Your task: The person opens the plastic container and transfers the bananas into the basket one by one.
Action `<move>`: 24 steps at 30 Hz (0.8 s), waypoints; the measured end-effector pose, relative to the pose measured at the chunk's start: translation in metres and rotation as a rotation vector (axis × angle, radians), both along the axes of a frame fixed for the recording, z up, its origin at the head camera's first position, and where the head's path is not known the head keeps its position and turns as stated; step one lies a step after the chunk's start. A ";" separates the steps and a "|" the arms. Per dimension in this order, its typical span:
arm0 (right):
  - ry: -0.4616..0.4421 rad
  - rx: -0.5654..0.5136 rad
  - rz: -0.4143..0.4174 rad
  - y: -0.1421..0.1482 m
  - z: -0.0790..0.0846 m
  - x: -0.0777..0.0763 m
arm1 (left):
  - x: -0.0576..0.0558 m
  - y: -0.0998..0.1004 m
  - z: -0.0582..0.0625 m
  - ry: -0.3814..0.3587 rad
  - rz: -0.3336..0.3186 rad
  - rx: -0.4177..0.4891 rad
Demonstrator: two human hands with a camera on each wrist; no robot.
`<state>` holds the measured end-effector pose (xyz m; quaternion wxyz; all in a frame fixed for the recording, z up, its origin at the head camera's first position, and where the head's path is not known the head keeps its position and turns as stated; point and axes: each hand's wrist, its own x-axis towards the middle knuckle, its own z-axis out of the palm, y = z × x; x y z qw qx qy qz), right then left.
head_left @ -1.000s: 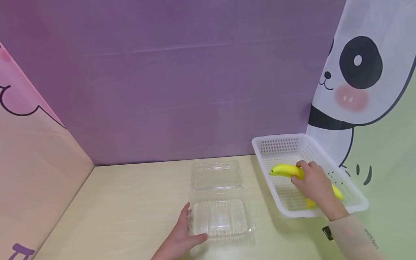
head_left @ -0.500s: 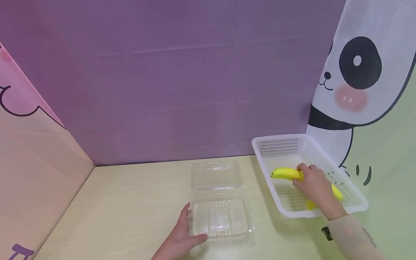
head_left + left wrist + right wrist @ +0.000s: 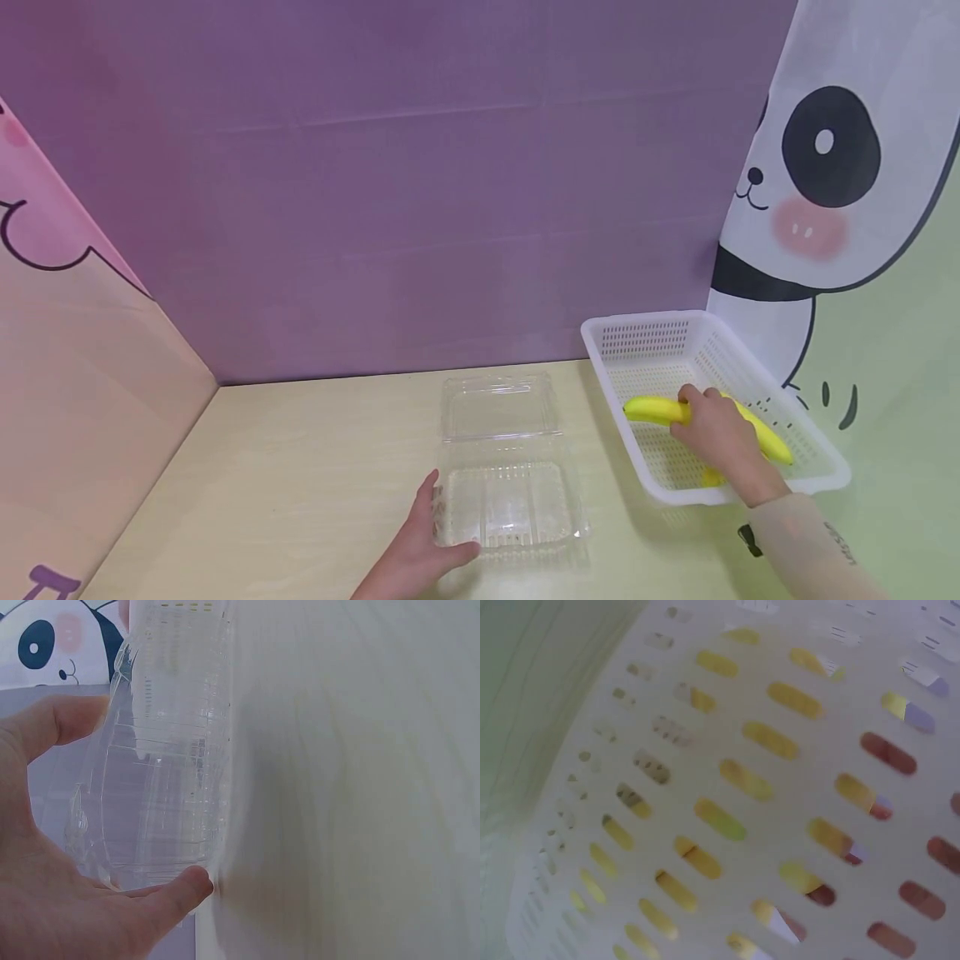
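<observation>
In the head view my right hand (image 3: 716, 433) reaches into a white slotted basket (image 3: 611, 400) and grips a yellow banana (image 3: 651, 408) round its middle. A second banana (image 3: 768, 437) lies behind that hand, and a small yellow tip (image 3: 712, 477) shows under the wrist. My left hand (image 3: 423, 542) holds the left side of an opened clear plastic clamshell box (image 3: 510, 504), thumb at the near corner. The left wrist view shows the fingers and thumb of this hand (image 3: 90, 847) spanning the box's side (image 3: 161, 787). Basket wall (image 3: 727, 802) fills the right wrist view, yellow showing through its slots.
The box's lid (image 3: 498, 408) lies folded back on the pale wooden table (image 3: 315, 475). A purple backdrop (image 3: 450, 208) stands behind, with a panda-print panel (image 3: 885, 333) on the right, close beside the basket. A pink panel (image 3: 82, 375) borders the left side.
My right hand has shifted slightly left and down inside the basket with the banana, uncovering more of the second banana. The left hand and clamshell box stay where they were.
</observation>
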<state>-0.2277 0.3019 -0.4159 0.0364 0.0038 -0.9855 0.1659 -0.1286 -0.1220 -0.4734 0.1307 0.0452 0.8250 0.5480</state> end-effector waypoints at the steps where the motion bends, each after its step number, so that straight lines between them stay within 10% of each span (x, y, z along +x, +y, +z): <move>1: -0.009 0.003 -0.002 0.000 0.000 0.000 | 0.000 0.000 0.000 0.000 -0.001 -0.001; 24: -0.163 0.019 0.041 0.001 0.002 -0.002 | -0.001 -0.001 -0.001 0.017 -0.003 -0.007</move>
